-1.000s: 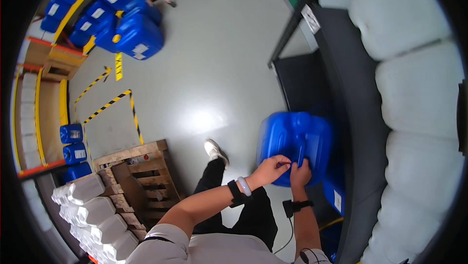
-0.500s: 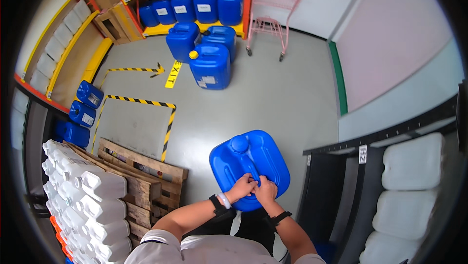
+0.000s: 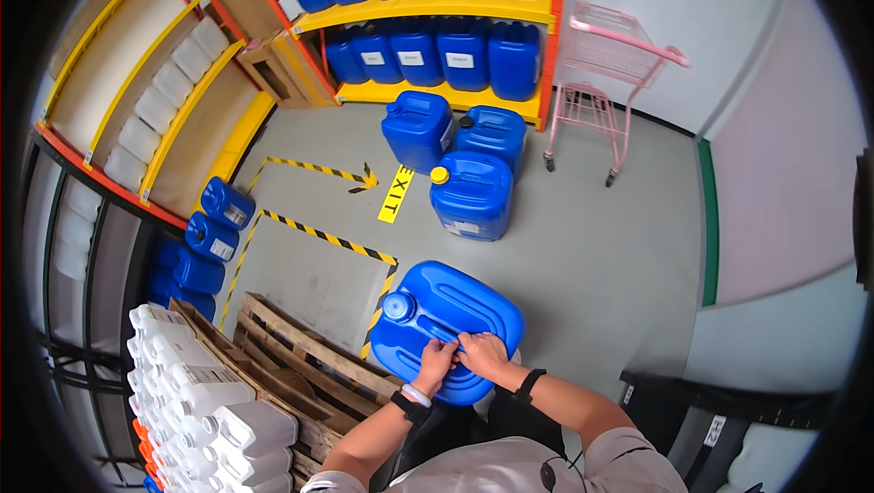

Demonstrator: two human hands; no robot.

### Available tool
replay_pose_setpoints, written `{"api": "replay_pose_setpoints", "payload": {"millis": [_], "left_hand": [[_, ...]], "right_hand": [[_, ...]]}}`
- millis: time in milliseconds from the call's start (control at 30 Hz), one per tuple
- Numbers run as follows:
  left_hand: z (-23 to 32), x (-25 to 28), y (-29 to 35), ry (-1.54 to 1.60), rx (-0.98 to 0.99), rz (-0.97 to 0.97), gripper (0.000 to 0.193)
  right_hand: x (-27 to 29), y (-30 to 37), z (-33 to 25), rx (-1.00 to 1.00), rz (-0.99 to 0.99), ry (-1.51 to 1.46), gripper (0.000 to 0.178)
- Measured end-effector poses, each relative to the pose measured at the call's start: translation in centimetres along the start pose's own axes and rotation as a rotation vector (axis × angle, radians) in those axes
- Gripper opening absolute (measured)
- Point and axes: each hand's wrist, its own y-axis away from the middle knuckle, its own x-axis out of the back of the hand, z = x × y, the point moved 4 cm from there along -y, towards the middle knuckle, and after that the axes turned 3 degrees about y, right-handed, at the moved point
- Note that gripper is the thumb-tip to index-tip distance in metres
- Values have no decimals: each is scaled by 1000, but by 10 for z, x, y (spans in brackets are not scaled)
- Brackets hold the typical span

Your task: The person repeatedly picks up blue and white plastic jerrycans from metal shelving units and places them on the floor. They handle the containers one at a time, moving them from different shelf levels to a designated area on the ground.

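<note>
A large blue plastic jerry can [image 3: 473,297] is held in front of my body, its top with a round blue cap [image 3: 398,306] facing me. The cap lies at the can's left side. My left hand [image 3: 437,367] is closed on the moulded carry handle near the can's near side. Right beside it, my right hand [image 3: 483,355] is closed on the same handle, its fingers almost touching those of the left. The fingertips under the handle are hidden, and so is the can's underside.
Three blue jerry cans [image 3: 472,194] stand on the floor ahead, before a shelf [image 3: 428,9] of similar cans. A pink trolley [image 3: 596,83] stands at the far right. Wooden pallets [image 3: 309,347] and stacked white jugs [image 3: 205,393] are at my left; a dark rack [image 3: 669,406] at my right.
My view has swung, so the surroundings sit further right and lower. The can has turned with its cap toward the left; both hands have kept their hold on the handle.
</note>
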Motion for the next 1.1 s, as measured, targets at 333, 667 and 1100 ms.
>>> {"api": "replay_pose_setpoints", "payload": {"millis": [333,667,1100], "left_hand": [[99,89,-137,220,1,204,18],[172,164,-307,165,67,197,17],[194,181,-581,109,197,265,24]], "right_hand": [[-21,-217,-15,206,-92,-8,22],[-89,-408,10,118,-164,-46,24],[-186,-625,138,39,-155,-87,15]]}}
